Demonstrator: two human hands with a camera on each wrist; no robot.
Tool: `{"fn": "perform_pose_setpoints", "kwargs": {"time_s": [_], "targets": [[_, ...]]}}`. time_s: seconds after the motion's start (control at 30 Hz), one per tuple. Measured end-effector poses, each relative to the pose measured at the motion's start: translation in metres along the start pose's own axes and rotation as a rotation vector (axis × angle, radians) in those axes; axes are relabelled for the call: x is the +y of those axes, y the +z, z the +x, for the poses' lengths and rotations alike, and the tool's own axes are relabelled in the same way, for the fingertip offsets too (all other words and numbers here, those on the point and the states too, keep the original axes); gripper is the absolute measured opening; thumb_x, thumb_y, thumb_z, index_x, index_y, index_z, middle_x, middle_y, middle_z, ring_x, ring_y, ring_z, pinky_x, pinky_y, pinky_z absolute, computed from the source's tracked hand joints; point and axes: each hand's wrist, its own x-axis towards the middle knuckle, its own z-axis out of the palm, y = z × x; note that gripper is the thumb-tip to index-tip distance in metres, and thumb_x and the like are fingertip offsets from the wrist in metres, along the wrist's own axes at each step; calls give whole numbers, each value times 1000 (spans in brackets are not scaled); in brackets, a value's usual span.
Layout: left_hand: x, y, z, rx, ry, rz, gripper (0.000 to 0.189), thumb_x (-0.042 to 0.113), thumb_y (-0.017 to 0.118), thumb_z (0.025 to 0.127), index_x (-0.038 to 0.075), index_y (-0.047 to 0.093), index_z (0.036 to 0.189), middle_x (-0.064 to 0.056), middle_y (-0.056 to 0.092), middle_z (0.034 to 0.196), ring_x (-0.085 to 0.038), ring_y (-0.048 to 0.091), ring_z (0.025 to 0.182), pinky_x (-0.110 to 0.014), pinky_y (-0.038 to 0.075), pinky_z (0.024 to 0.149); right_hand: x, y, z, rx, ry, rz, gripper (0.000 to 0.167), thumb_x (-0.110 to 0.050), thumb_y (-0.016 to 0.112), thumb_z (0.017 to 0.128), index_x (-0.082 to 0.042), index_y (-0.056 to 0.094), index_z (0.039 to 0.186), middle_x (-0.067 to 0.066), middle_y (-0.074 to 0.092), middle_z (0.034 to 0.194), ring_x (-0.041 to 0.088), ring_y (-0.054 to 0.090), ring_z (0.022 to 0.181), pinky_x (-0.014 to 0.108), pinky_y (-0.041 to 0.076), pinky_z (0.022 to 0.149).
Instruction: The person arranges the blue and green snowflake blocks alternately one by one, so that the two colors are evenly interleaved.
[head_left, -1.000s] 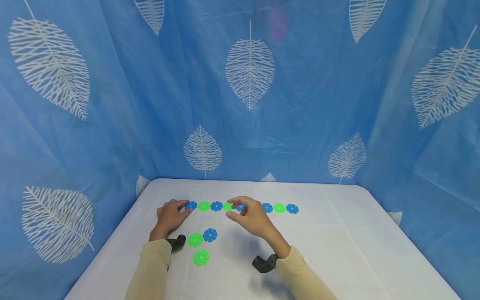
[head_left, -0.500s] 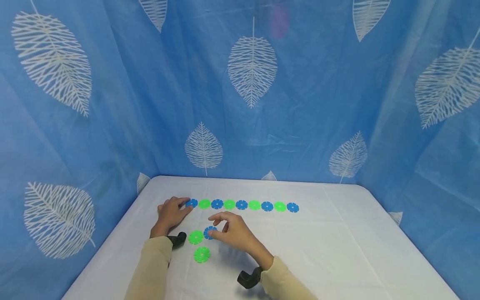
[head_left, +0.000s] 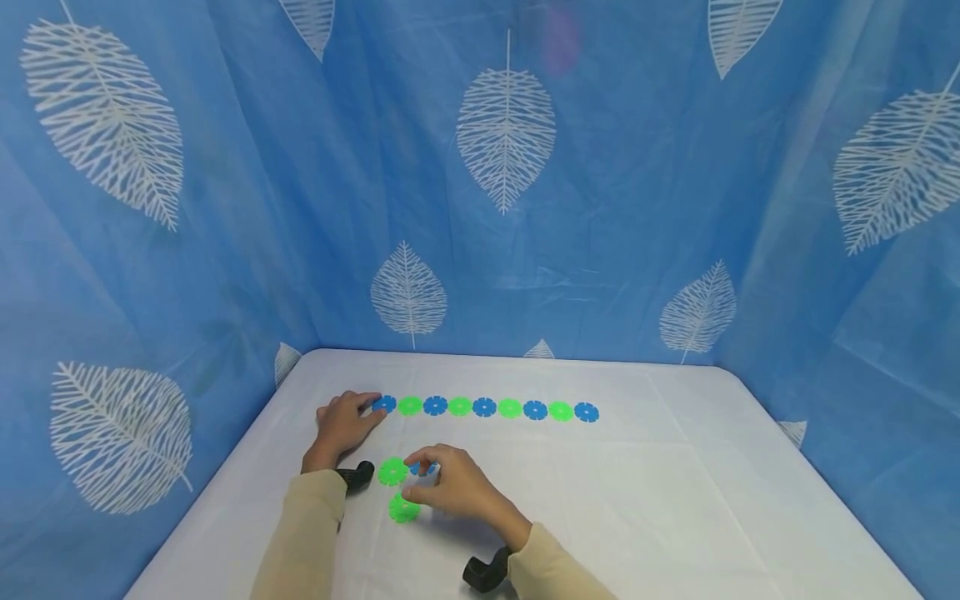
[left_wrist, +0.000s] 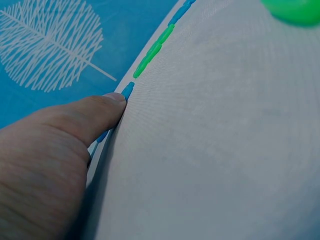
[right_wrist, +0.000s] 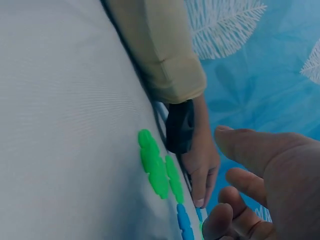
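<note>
My left hand (head_left: 343, 425) rests at the left end of a row of alternating blue and green notched interlocking discs. Its thumb and index finger hold the edges of the end blue disc (head_left: 386, 403); the left wrist view shows the thumb (left_wrist: 107, 111) against that disc. My right hand (head_left: 459, 483) hovers above the loose discs with thumb and fingers apart and nothing between them. Its fingertips overlap a loose blue disc (head_left: 420, 470), partly hidden. The thumb is right at the near green disc (head_left: 404, 510). Another green disc (head_left: 392, 472) lies just left of the blue one.
The row continues rightward along the back of the white-covered table (head_left: 660, 500), ending at a blue disc (head_left: 587, 412). A blue curtain (head_left: 600, 208) with white leaf prints surrounds the table's back and sides. Each wrist carries a black device (head_left: 487, 572).
My right hand has moved from over the middle of the row, down and left to the loose discs, uncovering the row. My left hand stays at the row's left end.
</note>
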Motion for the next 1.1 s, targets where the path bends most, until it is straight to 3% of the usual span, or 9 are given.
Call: {"fn": "perform_pose_setpoints", "kwargs": {"time_s": [0.33,0.67,1.1], "targets": [[0,0,-2,7,8,-23,49,44,66,94,17,65,135,-15,66,120,-35,57,110,-55,31,89,7,13,0,-45,43,-127,45,-39,82,81,-18,72,120,-11,63,88,-1,51,76,20,43,68],[-4,0,0,2,10,-24,50,45,65,94,18,64,136,-14,65,124,-34,57,113,-56,31,89,9,18,0,-39,67,-211,46,-41,85,77,-21,72,117,-16,60,83,-2,49,71,20,41,67],[-1,-1,-2,-6,1,-23,50,45,64,95,18,63,137,-15,64,125,-35,56,114,-56,31,90,7,21,-2,-67,81,-289,47,-49,86,73,-29,74,115,-18,63,88,-4,51,76,20,42,66]]}}
